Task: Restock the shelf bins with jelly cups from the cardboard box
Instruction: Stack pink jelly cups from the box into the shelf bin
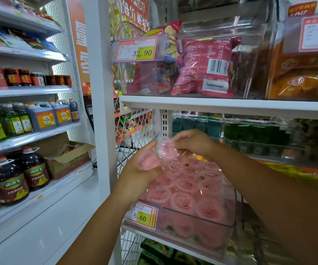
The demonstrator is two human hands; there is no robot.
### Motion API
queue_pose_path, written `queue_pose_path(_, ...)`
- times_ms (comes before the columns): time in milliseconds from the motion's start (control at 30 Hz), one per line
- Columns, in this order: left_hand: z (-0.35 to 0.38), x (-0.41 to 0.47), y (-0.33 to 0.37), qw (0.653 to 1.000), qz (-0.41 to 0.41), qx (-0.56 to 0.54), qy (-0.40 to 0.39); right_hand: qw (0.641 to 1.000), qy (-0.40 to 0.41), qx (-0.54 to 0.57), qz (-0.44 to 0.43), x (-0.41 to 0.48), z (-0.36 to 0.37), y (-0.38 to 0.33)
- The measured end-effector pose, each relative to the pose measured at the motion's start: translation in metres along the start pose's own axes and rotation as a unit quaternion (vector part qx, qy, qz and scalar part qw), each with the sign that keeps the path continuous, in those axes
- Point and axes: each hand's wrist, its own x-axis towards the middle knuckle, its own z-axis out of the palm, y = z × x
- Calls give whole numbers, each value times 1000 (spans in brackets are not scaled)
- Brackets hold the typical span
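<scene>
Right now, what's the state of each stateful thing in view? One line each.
left hand: cradles lower jelly cup
right hand: pinches upper jelly cup, above the bin
clear bin: open-topped, nearly full of pink cups
cardboard box: flaps open, on the left shelving

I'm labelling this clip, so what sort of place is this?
Most likely a grocery shop aisle: yellow price tags on the shelves, bottled cooking oil, and a clear bin of pink jelly cups.
</scene>
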Motion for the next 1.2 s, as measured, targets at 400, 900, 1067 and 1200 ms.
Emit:
queue_pose_path(400, -3, 1, -4, 1000, -16, -26, -6, 876, -55, -431, 207, 9, -10, 31)
queue_pose_path(900, -3, 2, -8, 1000, -21, -1, 17, 871, -30, -467, 151, 11, -9, 35)
queue_pose_path(1067, -2, 1, -7, 1000, -14, 8, 8, 984, 41, -171, -28, -15, 2, -4)
queue_pose_path(1200, 0, 2, -6, 998, 10, 63, 8, 992, -106, -31, -64, -57, 24, -41)
